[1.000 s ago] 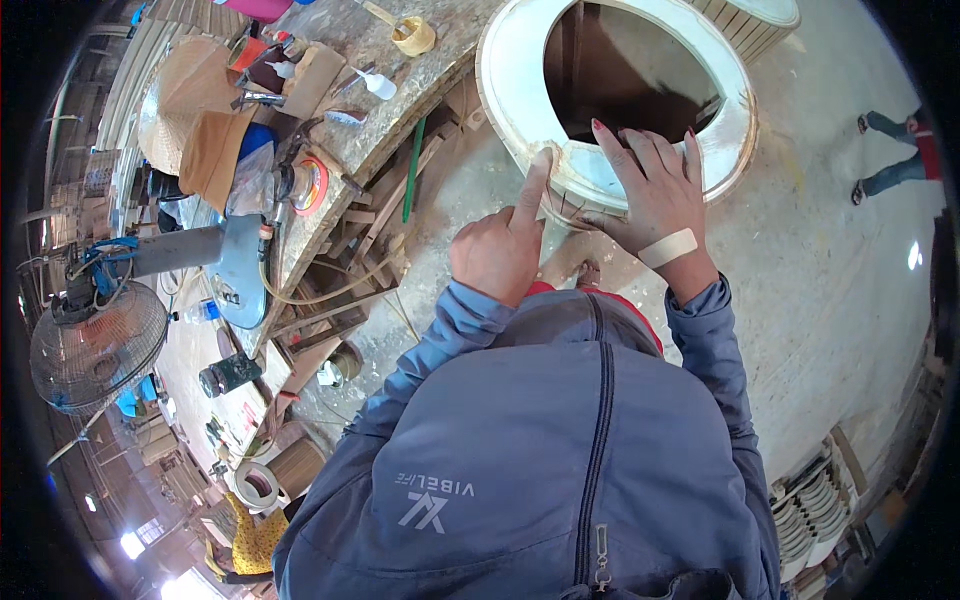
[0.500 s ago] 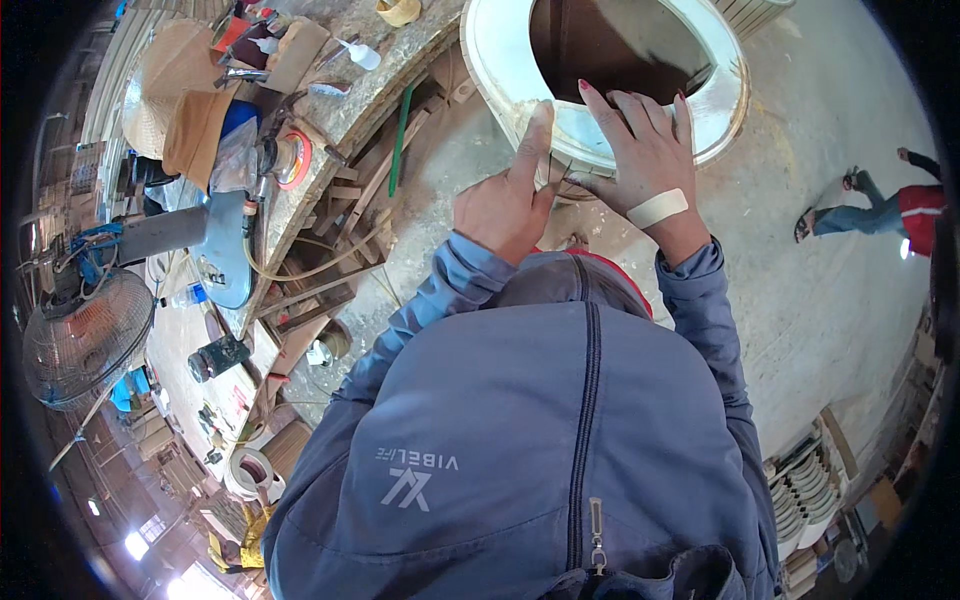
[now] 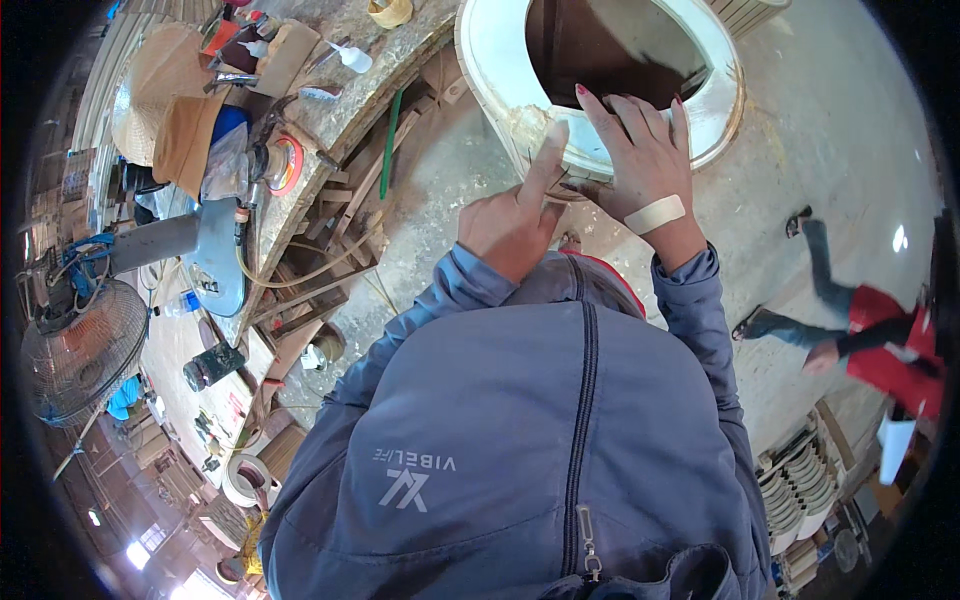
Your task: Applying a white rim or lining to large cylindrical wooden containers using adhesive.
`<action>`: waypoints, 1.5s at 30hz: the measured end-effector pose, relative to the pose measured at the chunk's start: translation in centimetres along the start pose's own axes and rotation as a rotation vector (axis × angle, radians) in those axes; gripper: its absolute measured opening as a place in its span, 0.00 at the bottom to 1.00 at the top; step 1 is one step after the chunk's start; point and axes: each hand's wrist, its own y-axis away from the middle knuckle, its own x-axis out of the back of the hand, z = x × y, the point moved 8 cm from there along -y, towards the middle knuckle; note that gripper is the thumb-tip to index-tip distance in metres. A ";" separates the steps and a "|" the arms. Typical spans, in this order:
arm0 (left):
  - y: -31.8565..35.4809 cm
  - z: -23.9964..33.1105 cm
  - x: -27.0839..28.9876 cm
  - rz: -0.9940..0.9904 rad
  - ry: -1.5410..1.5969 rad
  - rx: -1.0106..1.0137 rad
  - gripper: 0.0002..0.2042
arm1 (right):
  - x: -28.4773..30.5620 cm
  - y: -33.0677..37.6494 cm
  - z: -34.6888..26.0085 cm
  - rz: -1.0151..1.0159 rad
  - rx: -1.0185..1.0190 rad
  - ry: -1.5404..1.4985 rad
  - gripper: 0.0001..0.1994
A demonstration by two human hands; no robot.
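The person bends over a white oval wooden frame (image 3: 500, 60) that stands on the dusty concrete floor (image 3: 830, 130), its dark opening facing up at the top of the view. The right hand (image 3: 640, 160), a plaster strip across its back, lies flat and open on the frame's near rim, fingers spread and not gripping anything. The left hand (image 3: 515, 215) is mostly curled shut, only the forefinger stretched out and pressing its tip against the rim's outer face just beside the right hand. The person's own grey zipped jacket (image 3: 560, 440) fills the lower half and hides whatever lies beneath the frame's near edge. To the left runs a cluttered workbench (image 3: 340, 110) with a straw hat (image 3: 150, 85), a roll of tape (image 3: 390, 12) and a green stick (image 3: 388, 140) leaning at its edge; a wire floor fan (image 3: 85, 350) stands well apart. At right another person in red (image 3: 885, 335) stands on the floor, near stacked white curved pieces (image 3: 800, 480).
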 end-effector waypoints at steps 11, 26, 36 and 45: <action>0.4 1.1 -0.4 -0.110 0.075 -0.140 0.43 | -0.1 0.0 0.0 -0.021 -0.025 -0.007 0.47; -0.8 -1.3 1.9 -0.035 -0.181 -0.057 0.42 | -0.2 -0.1 -0.1 -0.064 -0.056 0.014 0.51; -0.5 -1.8 1.8 0.024 -0.216 -0.074 0.42 | -0.3 -0.2 0.0 -0.083 -0.072 0.026 0.52; -1.3 -1.9 2.0 -0.091 -0.122 -0.013 0.41 | -0.5 -0.1 0.0 -0.108 -0.080 0.052 0.52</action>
